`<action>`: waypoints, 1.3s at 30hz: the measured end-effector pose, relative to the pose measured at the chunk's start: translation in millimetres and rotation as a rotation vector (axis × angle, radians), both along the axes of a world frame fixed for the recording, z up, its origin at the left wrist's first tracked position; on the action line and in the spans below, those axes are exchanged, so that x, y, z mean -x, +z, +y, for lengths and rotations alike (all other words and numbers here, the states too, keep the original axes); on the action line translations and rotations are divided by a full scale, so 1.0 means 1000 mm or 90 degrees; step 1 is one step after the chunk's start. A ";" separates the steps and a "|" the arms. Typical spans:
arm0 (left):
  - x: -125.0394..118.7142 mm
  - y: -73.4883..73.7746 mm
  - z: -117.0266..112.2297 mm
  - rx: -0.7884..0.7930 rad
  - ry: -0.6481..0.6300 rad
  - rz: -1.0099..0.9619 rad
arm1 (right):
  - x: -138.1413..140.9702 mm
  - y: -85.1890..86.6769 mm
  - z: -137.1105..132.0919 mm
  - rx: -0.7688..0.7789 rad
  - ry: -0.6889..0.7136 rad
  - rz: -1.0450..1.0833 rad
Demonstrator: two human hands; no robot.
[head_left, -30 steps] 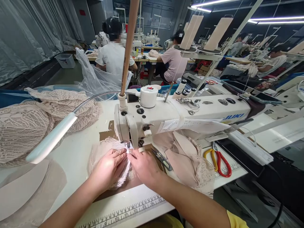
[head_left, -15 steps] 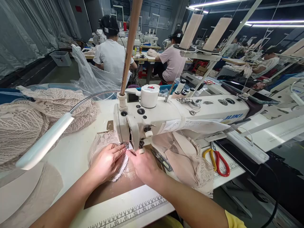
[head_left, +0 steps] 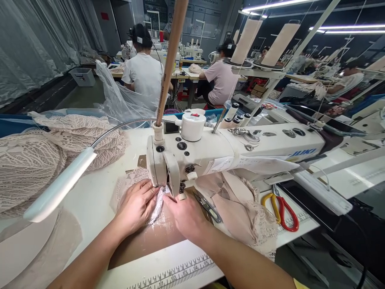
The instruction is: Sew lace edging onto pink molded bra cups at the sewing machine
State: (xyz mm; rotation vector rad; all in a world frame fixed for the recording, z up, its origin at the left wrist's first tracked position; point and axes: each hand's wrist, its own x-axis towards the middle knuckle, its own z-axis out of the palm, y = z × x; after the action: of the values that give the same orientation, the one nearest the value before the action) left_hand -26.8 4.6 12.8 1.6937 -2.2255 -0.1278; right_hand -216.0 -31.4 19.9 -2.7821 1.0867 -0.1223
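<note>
A sewing machine (head_left: 207,148) stands before me, its presser foot (head_left: 163,188) down at a piece of pale lace fabric (head_left: 156,210) with a scalloped edge. To the left of the foot, my left hand (head_left: 138,204) is closed on the lace, fingers pressed together. My right hand (head_left: 189,214) lies on the other side, thumb and fingertip closed at the lace's right edge; its other fingers are partly hidden behind the machine head. Thread snips (head_left: 207,205) lie beside my right hand, against a beige lace garment (head_left: 240,208).
Red-and-yellow-handled scissors (head_left: 281,210) lie at the right. A lamp (head_left: 61,182) on a bendy neck reaches over the left side. Heaped lace (head_left: 75,140) sits at the back left. A printed ruler (head_left: 177,275) runs along the front edge. Co-workers (head_left: 144,72) sit ahead.
The whole view has shifted slightly right and down. My left hand lies further over the lace, covering more of it. My right thumb has drawn slightly away from the left fingertips.
</note>
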 end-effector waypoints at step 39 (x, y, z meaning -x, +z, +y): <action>-0.025 -0.017 0.076 -0.136 0.153 0.022 | 0.013 -0.024 0.012 -0.003 0.416 -0.203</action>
State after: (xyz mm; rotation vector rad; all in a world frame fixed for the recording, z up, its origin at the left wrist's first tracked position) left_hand -1.4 80.4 -4.4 2.0404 -2.0245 -0.3430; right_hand -228.7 -19.1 -3.8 -2.8164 0.0871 -0.4553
